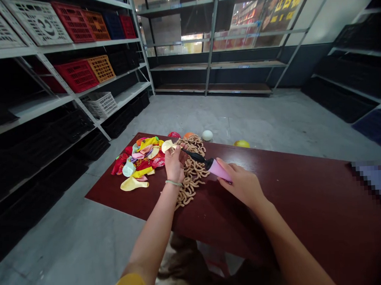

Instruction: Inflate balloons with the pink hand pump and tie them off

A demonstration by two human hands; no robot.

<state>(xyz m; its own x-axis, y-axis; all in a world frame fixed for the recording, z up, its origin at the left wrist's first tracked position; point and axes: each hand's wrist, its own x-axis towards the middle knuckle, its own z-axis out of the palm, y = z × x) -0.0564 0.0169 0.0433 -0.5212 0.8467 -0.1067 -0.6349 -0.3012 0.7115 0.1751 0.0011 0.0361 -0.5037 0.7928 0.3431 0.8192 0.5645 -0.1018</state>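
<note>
My left hand (175,164) pinches a limp pale yellow balloon (167,146) at the tip of a black nozzle (194,156). That nozzle belongs to a pink hand pump (219,170), which my right hand (240,184) grips by its body. Below both hands lies a heap of tan knotted cord (188,172) on a dark red table (277,210). To the left is a pile of deflated multicoloured balloons (137,162). Its underside is hidden.
Inflated balloons, red (174,135), orange (188,135) and yellow (241,144), sit along the far table edge, and a white one (207,135) lies on the concrete floor (240,114). Metal shelves (61,51) with plastic crates stand left; a blurred object (378,181) sits right.
</note>
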